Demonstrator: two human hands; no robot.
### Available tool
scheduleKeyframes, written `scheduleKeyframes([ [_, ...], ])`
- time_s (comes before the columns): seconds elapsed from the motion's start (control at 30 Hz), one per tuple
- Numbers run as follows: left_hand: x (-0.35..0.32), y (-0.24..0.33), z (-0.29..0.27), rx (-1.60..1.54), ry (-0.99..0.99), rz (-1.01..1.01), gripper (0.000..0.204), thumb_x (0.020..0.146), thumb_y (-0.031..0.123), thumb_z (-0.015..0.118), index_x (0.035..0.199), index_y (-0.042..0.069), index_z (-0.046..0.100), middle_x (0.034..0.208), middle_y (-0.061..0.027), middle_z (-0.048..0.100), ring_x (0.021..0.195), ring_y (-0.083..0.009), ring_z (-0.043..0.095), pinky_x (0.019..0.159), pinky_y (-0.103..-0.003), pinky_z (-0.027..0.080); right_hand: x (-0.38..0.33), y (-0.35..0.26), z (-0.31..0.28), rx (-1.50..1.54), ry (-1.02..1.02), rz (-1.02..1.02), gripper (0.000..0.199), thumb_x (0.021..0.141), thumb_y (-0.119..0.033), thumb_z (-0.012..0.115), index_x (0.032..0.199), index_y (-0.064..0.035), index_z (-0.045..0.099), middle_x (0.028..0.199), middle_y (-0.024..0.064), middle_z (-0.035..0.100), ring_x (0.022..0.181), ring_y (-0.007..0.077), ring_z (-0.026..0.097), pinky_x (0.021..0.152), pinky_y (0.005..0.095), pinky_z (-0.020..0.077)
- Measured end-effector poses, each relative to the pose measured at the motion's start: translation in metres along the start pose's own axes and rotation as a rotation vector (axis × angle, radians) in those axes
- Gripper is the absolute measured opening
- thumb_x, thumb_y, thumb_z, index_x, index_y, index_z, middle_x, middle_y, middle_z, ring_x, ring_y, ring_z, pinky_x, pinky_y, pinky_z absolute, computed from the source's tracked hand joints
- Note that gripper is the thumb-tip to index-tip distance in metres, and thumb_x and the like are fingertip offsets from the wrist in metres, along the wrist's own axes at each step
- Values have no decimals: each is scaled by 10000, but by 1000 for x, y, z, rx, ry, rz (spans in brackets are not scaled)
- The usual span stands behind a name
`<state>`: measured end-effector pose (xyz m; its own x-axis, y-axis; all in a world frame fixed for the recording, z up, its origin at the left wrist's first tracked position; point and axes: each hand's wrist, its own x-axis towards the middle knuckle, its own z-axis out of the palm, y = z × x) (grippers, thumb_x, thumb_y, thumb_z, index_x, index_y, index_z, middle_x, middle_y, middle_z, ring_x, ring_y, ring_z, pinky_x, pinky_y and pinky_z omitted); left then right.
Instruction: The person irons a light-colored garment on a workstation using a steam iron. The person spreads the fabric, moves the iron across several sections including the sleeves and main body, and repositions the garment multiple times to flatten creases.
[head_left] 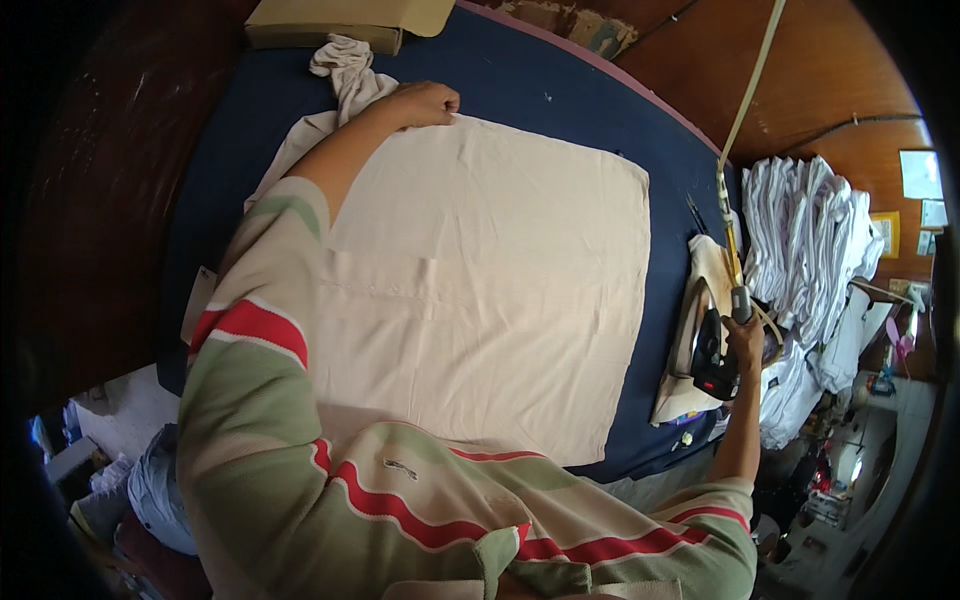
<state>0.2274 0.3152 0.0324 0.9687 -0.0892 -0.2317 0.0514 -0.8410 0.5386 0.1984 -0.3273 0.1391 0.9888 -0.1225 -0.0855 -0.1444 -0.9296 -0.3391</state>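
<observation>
A cream shirt lies spread on a dark blue cloth-covered table, with light creases across it. One sleeve is bunched up at its far left. At the far edge of the shirt my left hand is closed on the fabric, fingers curled down. On the right, my right hand grips the handle of a black iron. That iron stands on a folded beige cloth pad, off the shirt. From its handle a pale cord runs upward.
An open cardboard box sits at the table's far left. Beyond the right edge hang several white striped garments, with more white clothes below. A wooden wall closes off the far side. Folded clothes lie lower left.
</observation>
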Motion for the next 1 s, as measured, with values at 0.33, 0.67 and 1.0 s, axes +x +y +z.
scheduleKeyframes([
  [0.33, 9, -5, 7, 243, 45, 24, 238, 753, 315, 604, 896, 125, 604, 938, -93, 646, 961, -293, 590, 813, -439, 414, -34, -301, 75, -310, -257, -861, 369, 720, -220, 648, 1031, -37, 569, 837, 226, 645, 799, 370, 636, 703, 456, 497],
  [0.67, -12, -34, -25, 173, -70, -61, 244, 787, 329, 641, 895, 111, 622, 869, -94, 651, 882, -256, 613, 791, -402, 431, -12, -419, 163, -218, -168, -985, 469, 822, -464, 561, 884, -6, 640, 776, 212, 651, 777, 365, 643, 705, 442, 510],
  [1.0, -19, -56, -32, 136, 52, 4, 272, 812, 259, 611, 1022, 92, 652, 930, -89, 681, 822, -220, 665, 772, -354, 495, 3, -461, 182, -243, -186, -972, 496, 829, -490, 549, 945, -19, 654, 793, 202, 658, 809, 365, 643, 731, 421, 513],
])
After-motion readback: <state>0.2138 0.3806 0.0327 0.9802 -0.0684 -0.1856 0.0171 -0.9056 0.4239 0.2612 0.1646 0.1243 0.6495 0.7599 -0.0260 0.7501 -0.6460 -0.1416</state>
